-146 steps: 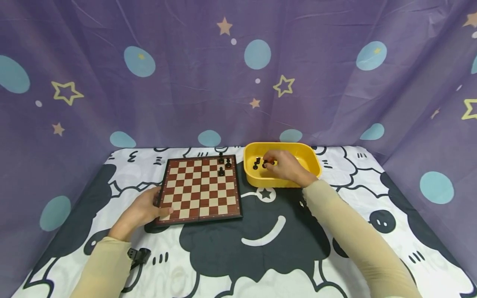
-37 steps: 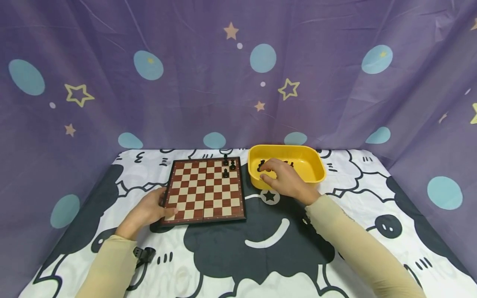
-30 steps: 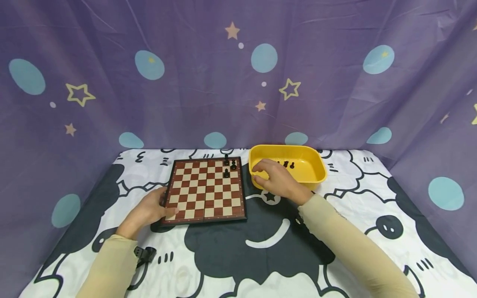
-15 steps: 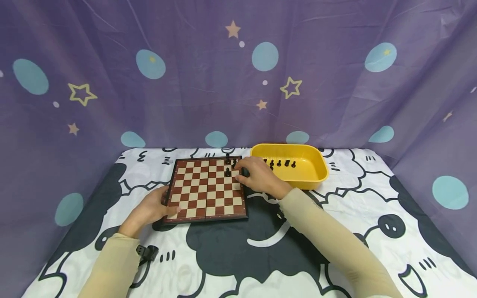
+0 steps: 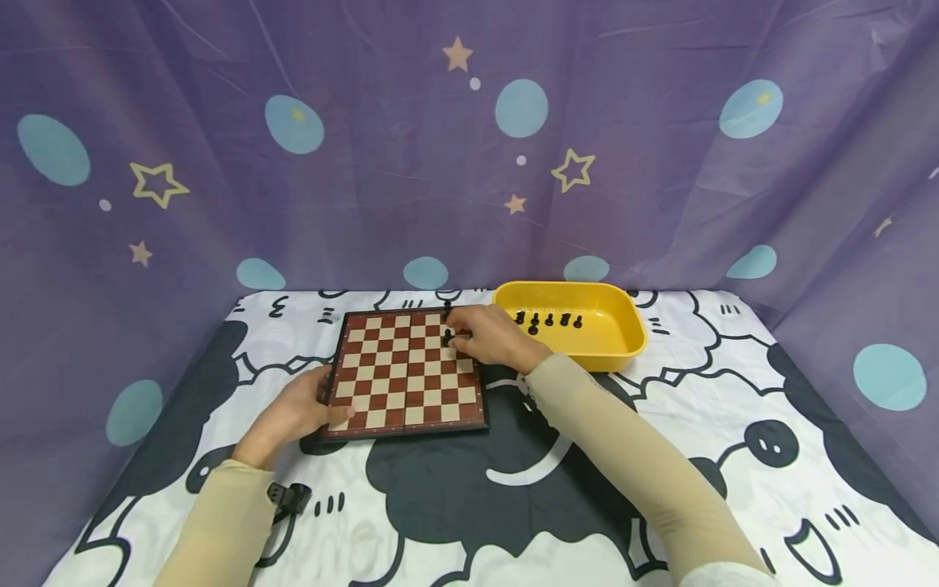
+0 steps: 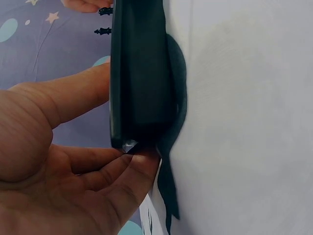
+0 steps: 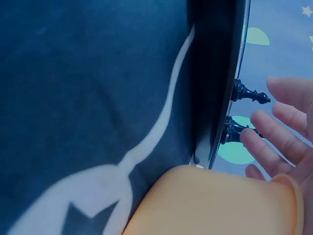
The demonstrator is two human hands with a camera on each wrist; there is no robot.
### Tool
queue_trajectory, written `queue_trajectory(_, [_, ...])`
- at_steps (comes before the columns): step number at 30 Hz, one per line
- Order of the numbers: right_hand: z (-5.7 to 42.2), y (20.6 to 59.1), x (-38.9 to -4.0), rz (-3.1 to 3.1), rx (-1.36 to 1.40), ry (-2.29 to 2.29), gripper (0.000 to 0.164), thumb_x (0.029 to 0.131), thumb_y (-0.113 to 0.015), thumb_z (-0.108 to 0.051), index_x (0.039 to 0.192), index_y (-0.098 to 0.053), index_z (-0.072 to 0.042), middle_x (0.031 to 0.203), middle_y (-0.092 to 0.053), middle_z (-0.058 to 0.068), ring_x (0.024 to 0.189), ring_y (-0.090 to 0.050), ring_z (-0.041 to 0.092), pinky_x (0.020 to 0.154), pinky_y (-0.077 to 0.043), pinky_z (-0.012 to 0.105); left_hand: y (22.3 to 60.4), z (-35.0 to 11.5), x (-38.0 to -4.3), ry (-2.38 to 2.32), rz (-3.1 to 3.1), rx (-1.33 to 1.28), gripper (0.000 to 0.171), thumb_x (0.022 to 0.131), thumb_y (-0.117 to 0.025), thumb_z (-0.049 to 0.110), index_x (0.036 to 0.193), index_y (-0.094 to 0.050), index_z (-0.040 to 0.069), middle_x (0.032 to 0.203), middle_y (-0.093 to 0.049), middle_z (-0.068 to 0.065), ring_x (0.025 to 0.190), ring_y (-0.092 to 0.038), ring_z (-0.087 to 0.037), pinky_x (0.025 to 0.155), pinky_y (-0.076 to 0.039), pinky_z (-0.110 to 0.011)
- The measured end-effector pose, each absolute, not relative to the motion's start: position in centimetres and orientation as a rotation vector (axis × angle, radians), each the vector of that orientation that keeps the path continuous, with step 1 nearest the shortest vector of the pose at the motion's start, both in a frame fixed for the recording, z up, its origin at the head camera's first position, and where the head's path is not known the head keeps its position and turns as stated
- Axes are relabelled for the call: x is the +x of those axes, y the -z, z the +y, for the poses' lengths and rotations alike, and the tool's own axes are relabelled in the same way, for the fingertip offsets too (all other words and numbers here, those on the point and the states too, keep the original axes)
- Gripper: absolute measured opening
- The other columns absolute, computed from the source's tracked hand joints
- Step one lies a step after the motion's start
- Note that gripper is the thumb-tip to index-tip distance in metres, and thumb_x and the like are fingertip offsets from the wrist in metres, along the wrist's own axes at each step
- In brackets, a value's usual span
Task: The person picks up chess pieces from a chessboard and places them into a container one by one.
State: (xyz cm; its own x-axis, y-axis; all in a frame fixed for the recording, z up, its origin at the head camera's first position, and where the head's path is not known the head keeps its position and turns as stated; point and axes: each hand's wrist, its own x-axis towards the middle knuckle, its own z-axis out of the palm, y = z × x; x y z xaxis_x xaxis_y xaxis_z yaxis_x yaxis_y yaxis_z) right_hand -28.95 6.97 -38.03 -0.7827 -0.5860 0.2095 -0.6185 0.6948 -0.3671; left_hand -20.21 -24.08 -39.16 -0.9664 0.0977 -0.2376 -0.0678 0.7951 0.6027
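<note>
My left hand [image 5: 289, 414] grips the near left corner of a chessboard [image 5: 403, 375]. In the left wrist view its thumb [image 6: 73, 95] lies over the top edge and the other fingers reach under. At the board's far right corner, my right hand [image 5: 493, 336] reaches in with thumb and index apart around a black chess piece [image 5: 447, 337]. The right wrist view shows two black pieces upright on the board, one [image 7: 249, 93] close to the thumb and another [image 7: 234, 131] partly behind a finger [image 7: 274, 132]. I see nothing held in that hand.
Right of the board stands a yellow tray [image 5: 587, 359] with several black chess pieces [image 5: 548, 319] in it. The patterned cloth [image 5: 455, 489] covers the table. A purple curtain [image 5: 367, 204] hangs behind. A small black device [image 5: 289, 497] sits by the left wrist.
My right hand has left the yellow tray and moved left over the board's far right corner, covering one piece there. The left hand keeps its hold on the board.
</note>
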Motion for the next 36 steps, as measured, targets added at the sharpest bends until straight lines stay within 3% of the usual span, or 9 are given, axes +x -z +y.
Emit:
queue_trajectory(13, [6.0, 38.3, -29.7, -2.94, 0.947, -0.588, 0.031, 0.09, -0.066, -0.024, 0.12, -0.064, -0.015, 0.107, -0.068, -0.002, 0.097, -0.062, 0.012, 0.085, -0.048, 0.031, 39.1, -24.1, -20.2, -0.941, 2.713, 0.013, 0.086, 0.079, -0.079, 0.025, 0.142, -0.03, -0.008, 0.112, -0.058, -0.024, 0.098, -0.058, -0.032, 0.082, -0.045, -0.049])
queue_trajectory(36, [5.5, 38.3, -30.3, -2.93, 0.955, -0.568, 0.018, 0.093, -0.063, -0.024, 0.11, -0.066, -0.018, 0.098, -0.068, -0.004, 0.083, -0.061, 0.01, 0.073, -0.049, 0.03, 39.2, -24.2, -20.2, -0.949, 2.719, 0.028, 0.085, 0.08, -0.078, 0.024, 0.142, -0.031, -0.008, 0.11, -0.059, -0.023, 0.096, -0.059, -0.031, 0.081, -0.046, -0.047])
